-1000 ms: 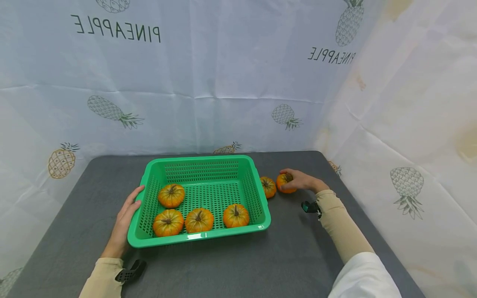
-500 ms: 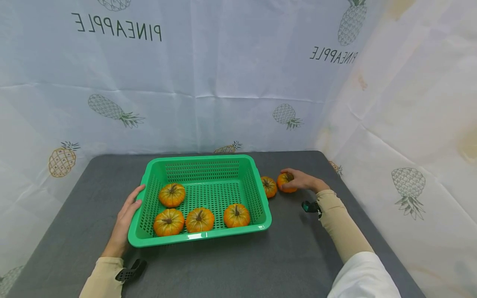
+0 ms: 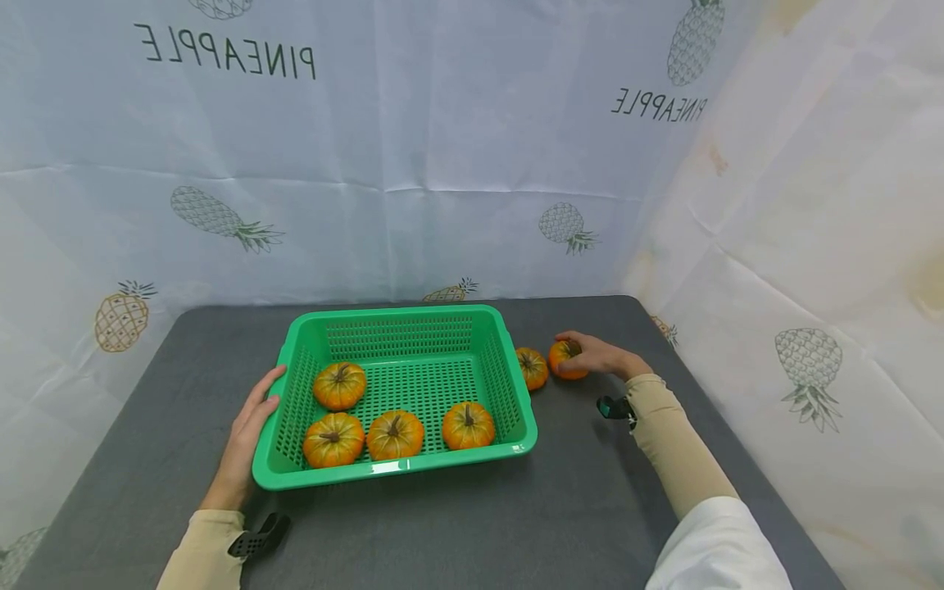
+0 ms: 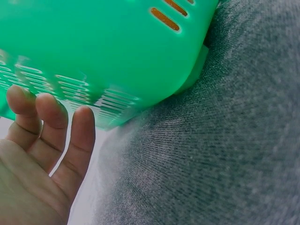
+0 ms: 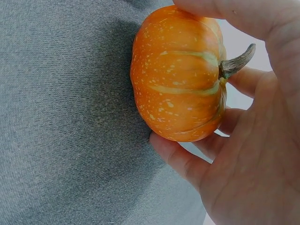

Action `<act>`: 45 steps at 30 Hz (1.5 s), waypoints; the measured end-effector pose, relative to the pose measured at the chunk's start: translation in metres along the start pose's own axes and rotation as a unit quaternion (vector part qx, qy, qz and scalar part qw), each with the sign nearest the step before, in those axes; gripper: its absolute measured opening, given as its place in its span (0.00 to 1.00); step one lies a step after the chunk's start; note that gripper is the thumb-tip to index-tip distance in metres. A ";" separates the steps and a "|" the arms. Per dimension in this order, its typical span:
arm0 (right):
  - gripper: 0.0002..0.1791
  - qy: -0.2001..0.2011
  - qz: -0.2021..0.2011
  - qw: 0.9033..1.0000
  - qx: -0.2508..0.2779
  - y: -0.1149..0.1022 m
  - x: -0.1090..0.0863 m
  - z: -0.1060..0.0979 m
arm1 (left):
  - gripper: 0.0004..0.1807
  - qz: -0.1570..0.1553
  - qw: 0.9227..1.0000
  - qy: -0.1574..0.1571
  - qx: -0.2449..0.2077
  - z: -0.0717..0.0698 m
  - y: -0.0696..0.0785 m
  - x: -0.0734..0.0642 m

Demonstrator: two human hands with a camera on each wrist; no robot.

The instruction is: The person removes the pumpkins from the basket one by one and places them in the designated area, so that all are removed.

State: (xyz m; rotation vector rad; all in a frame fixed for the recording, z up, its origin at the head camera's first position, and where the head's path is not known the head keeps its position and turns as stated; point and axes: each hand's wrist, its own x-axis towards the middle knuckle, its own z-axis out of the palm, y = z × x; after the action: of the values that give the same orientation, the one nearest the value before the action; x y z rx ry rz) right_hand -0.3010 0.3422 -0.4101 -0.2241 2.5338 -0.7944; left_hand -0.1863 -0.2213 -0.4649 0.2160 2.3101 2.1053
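Observation:
My right hand (image 3: 601, 358) grips a small orange pumpkin (image 5: 178, 77) at the table's right, with thumb and fingers on opposite sides of it. In the right wrist view its curved brown stem points toward the palm, and its underside is against the grey cloth. Just left of it, a second pumpkin (image 3: 532, 369) sits beside the basket's right wall. My left hand (image 3: 239, 438) rests against the left side of a green plastic basket (image 3: 398, 311). In the left wrist view, its fingers (image 4: 83, 131) are loosely bent by the slotted wall.
Inside the basket lie several pumpkins, one (image 3: 468, 426) on the right and another (image 3: 339, 387) on the upper left. Grey cloth covers the table (image 3: 457, 524). A pineapple-print curtain (image 3: 442, 123) hangs behind and along the sides.
Both hands, the basket and the pumpkins look the same as before. Only a very slight shift of the head view shows.

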 end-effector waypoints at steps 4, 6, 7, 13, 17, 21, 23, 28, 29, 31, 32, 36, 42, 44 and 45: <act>0.43 0.001 0.001 1.000 -0.001 0.001 0.000 0.002 | 0.29 -0.001 1.000 -0.001 -0.003 -0.001 0.000 -0.001; 0.44 0.001 0.000 1.000 -0.002 0.001 0.001 0.002 | 0.29 -0.002 1.000 -0.002 -0.005 -0.002 0.000 -0.002; 0.44 0.002 -0.001 1.000 -0.002 0.002 0.001 0.003 | 0.29 -0.002 1.000 -0.002 -0.006 -0.002 0.000 -0.002; 0.43 0.009 -0.018 1.000 0.010 -0.002 -0.003 -0.001 | 0.29 -0.003 1.000 -0.002 -0.010 -0.004 0.001 -0.004; 0.41 0.024 -0.024 0.999 0.010 -0.011 -0.008 -0.005 | 0.29 0.003 1.000 -0.003 -0.015 -0.007 0.001 -0.005; 0.40 0.049 -0.036 0.998 0.007 -0.017 -0.012 -0.008 | 0.29 0.005 1.000 -0.004 -0.014 -0.008 0.000 -0.005; 0.39 0.064 -0.044 0.997 0.006 -0.019 -0.015 -0.009 | 0.29 0.003 1.000 -0.006 -0.008 -0.008 0.000 -0.005; 0.38 0.096 -0.059 0.993 0.017 -0.031 -0.017 -0.012 | 0.29 -0.007 1.000 -0.009 0.002 -0.006 -0.001 -0.004; 0.38 0.101 -0.062 0.993 0.021 -0.034 -0.017 -0.012 | 0.29 -0.007 1.000 -0.011 -0.001 -0.006 -0.001 -0.005; 0.37 0.107 -0.073 0.991 0.024 -0.042 -0.017 -0.013 | 0.29 -0.006 1.000 -0.013 -0.008 -0.005 -0.001 -0.006; 0.36 0.110 -0.079 0.991 0.024 -0.046 -0.016 -0.014 | 0.29 -0.004 1.000 -0.014 -0.011 -0.005 -0.001 -0.006; 0.34 0.125 -0.099 0.987 0.028 -0.066 -0.019 -0.015 | 0.29 -0.001 1.000 -0.018 -0.020 -0.003 0.000 -0.006; 0.31 0.099 -0.129 0.986 0.036 -0.100 -0.024 -0.006 | 0.29 -0.006 1.000 -0.017 -0.017 -0.001 0.001 -0.005; 0.31 0.083 -0.137 0.987 0.029 -0.110 -0.025 -0.001 | 0.29 -0.004 1.000 -0.018 -0.016 0.000 0.002 -0.004; 0.31 0.077 -0.141 0.987 0.026 -0.115 -0.025 0.001 | 0.29 -0.003 1.000 -0.020 -0.015 0.000 0.002 -0.003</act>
State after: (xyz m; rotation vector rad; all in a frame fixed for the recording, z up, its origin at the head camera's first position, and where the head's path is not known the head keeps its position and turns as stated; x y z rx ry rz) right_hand -0.2768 0.2549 -0.3347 -0.5316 2.6564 -1.0177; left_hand -0.1830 -0.2216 -0.4630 0.2480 2.2525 2.1124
